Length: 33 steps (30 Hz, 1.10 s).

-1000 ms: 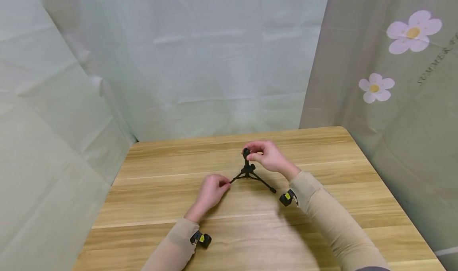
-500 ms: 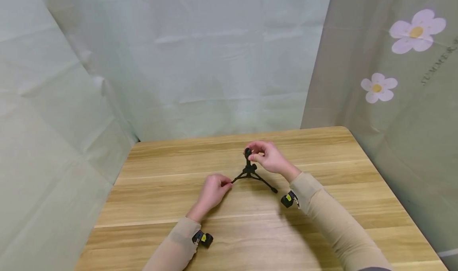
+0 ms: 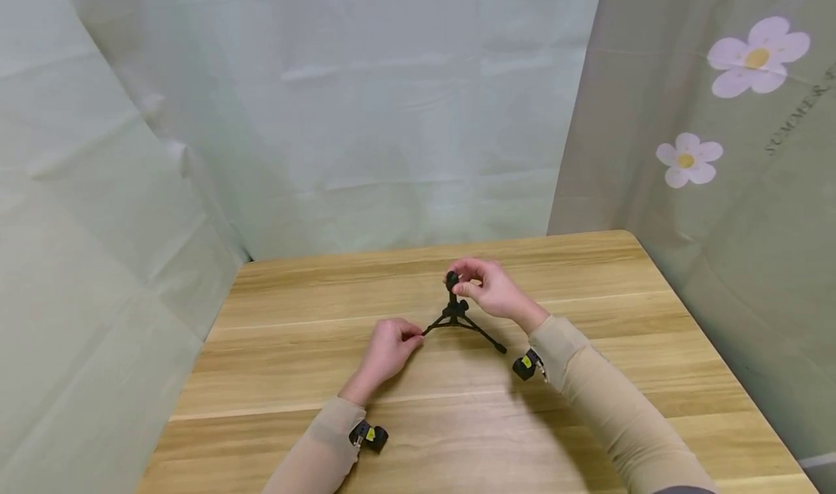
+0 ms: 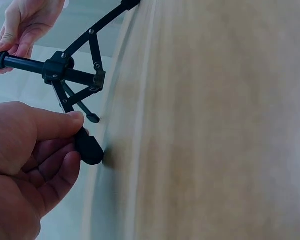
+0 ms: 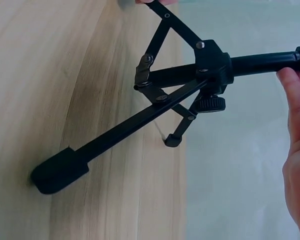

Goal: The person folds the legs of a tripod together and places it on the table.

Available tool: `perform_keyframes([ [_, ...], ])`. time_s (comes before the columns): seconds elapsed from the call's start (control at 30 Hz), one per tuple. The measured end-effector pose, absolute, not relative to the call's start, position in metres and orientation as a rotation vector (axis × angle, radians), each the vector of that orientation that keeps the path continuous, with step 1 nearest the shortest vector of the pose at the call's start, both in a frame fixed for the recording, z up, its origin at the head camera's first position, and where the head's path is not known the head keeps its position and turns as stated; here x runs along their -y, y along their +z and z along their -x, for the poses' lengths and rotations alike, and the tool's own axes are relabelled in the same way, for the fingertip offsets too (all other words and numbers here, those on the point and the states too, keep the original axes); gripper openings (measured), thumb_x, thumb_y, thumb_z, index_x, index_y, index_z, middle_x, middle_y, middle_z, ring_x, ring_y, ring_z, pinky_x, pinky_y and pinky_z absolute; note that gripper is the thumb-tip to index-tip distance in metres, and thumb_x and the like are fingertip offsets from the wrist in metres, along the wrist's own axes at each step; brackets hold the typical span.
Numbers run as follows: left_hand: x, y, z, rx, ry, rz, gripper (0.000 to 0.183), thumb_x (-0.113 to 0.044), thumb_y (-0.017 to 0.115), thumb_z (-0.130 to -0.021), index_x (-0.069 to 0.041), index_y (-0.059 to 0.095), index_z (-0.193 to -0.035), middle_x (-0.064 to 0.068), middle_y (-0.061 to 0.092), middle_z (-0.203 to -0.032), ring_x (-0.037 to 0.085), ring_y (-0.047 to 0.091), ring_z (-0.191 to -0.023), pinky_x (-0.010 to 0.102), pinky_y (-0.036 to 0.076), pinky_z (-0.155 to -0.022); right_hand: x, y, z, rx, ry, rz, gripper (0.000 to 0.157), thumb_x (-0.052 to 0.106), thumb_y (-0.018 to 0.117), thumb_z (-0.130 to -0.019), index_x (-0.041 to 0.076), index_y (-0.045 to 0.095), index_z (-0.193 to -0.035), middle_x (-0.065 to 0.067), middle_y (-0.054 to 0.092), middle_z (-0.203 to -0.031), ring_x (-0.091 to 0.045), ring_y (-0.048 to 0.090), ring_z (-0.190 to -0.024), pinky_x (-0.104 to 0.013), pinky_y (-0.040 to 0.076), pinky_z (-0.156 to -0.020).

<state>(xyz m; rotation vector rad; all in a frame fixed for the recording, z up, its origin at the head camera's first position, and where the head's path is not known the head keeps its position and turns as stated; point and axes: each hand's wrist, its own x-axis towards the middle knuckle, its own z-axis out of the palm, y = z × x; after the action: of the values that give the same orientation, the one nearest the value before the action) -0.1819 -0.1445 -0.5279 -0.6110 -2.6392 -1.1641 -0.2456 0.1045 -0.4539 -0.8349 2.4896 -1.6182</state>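
A small black tripod stand (image 3: pixel 453 310) stands on the wooden table with its legs spread. My left hand (image 3: pixel 388 350) pinches the lower end of one leg, just above its rubber foot (image 4: pixel 90 150), between thumb and fingers. My right hand (image 3: pixel 491 289) holds the top of the upright post, fingers behind and thumb in front. Seen from the right wrist, another leg ends in a rubber foot (image 5: pixel 60 171) close over the table, and a knurled knob (image 5: pixel 210 104) sticks out from the hub (image 5: pixel 213 67). Folding braces link the legs to the lower post.
The wooden table (image 3: pixel 287 378) reaches back to a pale hanging sheet (image 3: pixel 392 117). On the right hangs a grey-green sheet with printed flowers (image 3: pixel 686 160). Each wrist wears a small black camera, the left one (image 3: pixel 374 437) low near the table.
The head view shifts slightly. Both hands keep their hold on the tripod stand, which stays in practically the same place and pose.
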Motion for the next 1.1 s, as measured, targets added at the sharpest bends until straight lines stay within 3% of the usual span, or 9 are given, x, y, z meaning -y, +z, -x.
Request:
perform_keyframes([
  [0.13,0.145,-0.531,0.184,2.636,-1.154,0.587,0.004,-0.002,0.08,-0.082,-0.005,0.08,-0.085,0.0,0.074,-0.082,0.013,0.069,-0.079,0.031,0.056,-0.073,-0.105,-0.459,0.249,-2.476,-1.64,0.835,0.025,0.014,0.072,-0.092,0.015,0.067,-0.117,0.0,0.068,-0.098,-0.02,0.063,-0.087,-0.038,0.054,-0.075],
  [0.43,0.145,-0.528,0.185,2.665,-1.128,0.599,0.004,-0.007,0.079,-0.084,-0.004,0.08,-0.087,0.0,0.074,-0.083,0.012,0.069,-0.079,0.029,0.055,-0.073,-0.102,-0.426,0.226,-2.473,-1.632,0.844,0.028,0.005,0.067,-0.095,-0.002,0.063,-0.121,-0.01,0.066,-0.098,-0.025,0.061,-0.087,-0.035,0.052,-0.072],
  [1.1,0.139,-0.531,0.185,2.616,-1.147,0.599,0.005,-0.005,0.081,-0.082,-0.004,0.08,-0.086,0.0,0.074,-0.082,0.012,0.07,-0.078,0.03,0.057,-0.072,-0.108,-0.46,0.246,-2.414,-1.731,0.866,0.024,0.013,0.07,-0.093,0.008,0.066,-0.117,-0.002,0.068,-0.1,-0.023,0.061,-0.084,-0.034,0.053,-0.071],
])
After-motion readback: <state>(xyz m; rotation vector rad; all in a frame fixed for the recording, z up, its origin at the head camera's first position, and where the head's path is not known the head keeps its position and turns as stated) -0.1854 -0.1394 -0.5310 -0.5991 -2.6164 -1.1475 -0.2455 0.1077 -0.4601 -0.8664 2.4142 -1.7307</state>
